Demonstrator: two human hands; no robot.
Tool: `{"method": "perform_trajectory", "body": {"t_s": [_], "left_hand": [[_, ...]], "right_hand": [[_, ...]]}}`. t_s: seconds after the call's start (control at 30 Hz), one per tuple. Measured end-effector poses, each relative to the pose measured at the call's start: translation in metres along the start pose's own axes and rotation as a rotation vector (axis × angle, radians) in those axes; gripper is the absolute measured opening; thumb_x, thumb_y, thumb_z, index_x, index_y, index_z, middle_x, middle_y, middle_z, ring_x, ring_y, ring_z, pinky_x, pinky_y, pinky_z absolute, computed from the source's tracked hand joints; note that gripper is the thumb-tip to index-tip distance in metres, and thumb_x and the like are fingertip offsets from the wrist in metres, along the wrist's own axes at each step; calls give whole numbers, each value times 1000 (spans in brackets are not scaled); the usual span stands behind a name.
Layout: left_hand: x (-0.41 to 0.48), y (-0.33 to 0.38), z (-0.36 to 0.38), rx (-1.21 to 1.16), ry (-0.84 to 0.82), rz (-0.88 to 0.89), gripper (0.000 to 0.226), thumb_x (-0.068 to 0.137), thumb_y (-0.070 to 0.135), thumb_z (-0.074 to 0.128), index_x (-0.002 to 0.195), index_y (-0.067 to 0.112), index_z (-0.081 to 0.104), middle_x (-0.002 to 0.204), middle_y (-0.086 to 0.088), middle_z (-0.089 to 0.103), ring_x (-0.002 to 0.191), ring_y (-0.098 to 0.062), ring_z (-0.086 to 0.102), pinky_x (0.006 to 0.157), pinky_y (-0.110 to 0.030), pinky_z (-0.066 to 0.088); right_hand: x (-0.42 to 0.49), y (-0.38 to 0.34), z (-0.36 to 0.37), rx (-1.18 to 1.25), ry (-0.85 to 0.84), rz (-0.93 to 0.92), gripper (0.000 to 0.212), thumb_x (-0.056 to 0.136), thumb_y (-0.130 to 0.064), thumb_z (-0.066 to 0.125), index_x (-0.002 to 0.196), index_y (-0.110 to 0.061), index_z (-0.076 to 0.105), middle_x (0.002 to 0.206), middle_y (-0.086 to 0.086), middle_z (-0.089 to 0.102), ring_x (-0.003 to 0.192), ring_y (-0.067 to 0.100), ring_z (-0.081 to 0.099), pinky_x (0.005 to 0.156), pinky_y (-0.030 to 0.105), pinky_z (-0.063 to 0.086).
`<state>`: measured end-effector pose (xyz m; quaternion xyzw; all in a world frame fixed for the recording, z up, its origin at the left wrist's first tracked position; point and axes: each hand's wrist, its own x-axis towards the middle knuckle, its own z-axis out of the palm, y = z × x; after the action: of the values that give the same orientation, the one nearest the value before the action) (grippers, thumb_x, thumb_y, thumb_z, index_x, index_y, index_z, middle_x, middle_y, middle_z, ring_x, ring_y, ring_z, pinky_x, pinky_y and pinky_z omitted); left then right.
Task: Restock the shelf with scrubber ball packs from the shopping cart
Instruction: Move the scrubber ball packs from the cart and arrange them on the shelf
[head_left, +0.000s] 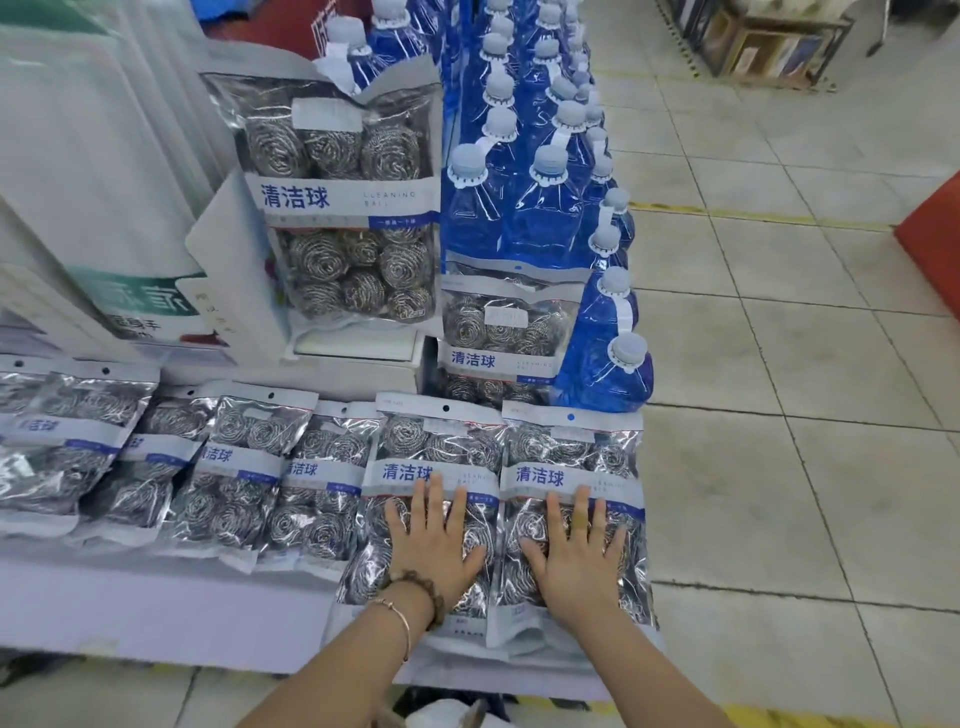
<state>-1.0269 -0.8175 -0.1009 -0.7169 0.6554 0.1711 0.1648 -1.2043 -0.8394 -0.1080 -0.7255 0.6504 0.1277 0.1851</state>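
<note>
At the right end of the white shelf (156, 597), the left scrubber ball pack (415, 447) and the right scrubber ball pack (571, 452) were laid flat, side by side and touching. The first was pressed by the left hand (434, 545), the second by the right hand (576, 556). Both hands were placed palm down, with fingers straight and spread wide, and nothing was gripped. "清洁球" was printed in blue on each pack. "CLEANING BALL" could be read on the upright pack (343, 197) behind. More packs (244, 467) were lined up to the left. Blue bottles (519, 218) with grey caps were stood behind. A bead bracelet (421, 590) was worn on the left wrist.
</note>
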Motion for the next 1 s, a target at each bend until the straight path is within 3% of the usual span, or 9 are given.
{"method": "perform_trajectory", "body": {"t_s": [0.07,0.13,0.2,0.3,0.4,0.5,0.67,0.8,1.0], "left_hand": [[-2,-2,-2,-24,-2,-3,88,65,72,-24,136,21,-27,140,-12,-37,130,-29,-32,105,-61,-13],[-4,-5,-5,-63,-11,-13,78,80,70,-3,141,24,-20,143,-8,-34,135,-28,-27,107,-58,-13],[-6,-8,-12,-145,-10,-9,73,89,63,21,145,28,-10,149,-5,-26,140,-25,-18,110,-54,-9],[-19,-17,-21,-398,69,-46,61,93,49,35,146,30,11,155,1,-2,142,-20,8,116,-47,8],[-45,-34,-32,-616,205,-133,47,94,38,41,139,29,33,146,5,31,115,-12,50,101,-36,42],[-72,-60,-42,-765,345,-277,35,93,29,46,128,28,49,128,8,47,77,-10,60,71,-26,54],[-114,-111,-33,-899,454,-401,30,92,24,50,121,25,54,125,5,52,101,-13,55,84,-29,48],[-155,-156,-12,-952,545,-511,29,91,18,52,119,21,57,121,3,55,105,-12,54,86,-26,45],[-226,-237,33,-1036,598,-688,28,91,20,53,118,20,58,115,2,56,92,-8,53,80,-21,43]], "right_hand": [[-2,3,-4,20,-1,-2,106,49,-76,-41,142,-30,-23,148,8,-32,136,27,-28,110,54,-12],[-4,6,-9,62,3,-11,94,68,-80,-18,148,-31,-11,154,6,-22,142,29,-18,111,52,-10],[-5,8,-18,147,28,-15,74,90,-66,23,150,-28,2,158,6,-6,145,26,-5,114,50,-2],[-6,0,-29,299,142,-68,65,94,-41,47,148,-19,19,153,8,26,140,25,25,115,43,22],[-10,-27,-39,492,168,-178,46,93,-27,51,137,-16,41,133,8,50,114,25,51,99,41,41],[-16,-67,-45,564,123,-332,40,94,-24,52,133,-16,47,117,4,56,85,16,54,82,34,45],[-34,-131,-46,515,30,-583,40,94,-23,53,133,-17,48,130,4,52,97,18,58,86,29,43],[-52,-182,-37,442,-59,-709,38,95,-24,51,132,-18,49,121,0,54,79,6,52,73,25,38],[-93,-286,-10,393,-159,-809,38,96,-25,49,134,-19,47,135,0,49,119,18,49,95,29,38]]}}
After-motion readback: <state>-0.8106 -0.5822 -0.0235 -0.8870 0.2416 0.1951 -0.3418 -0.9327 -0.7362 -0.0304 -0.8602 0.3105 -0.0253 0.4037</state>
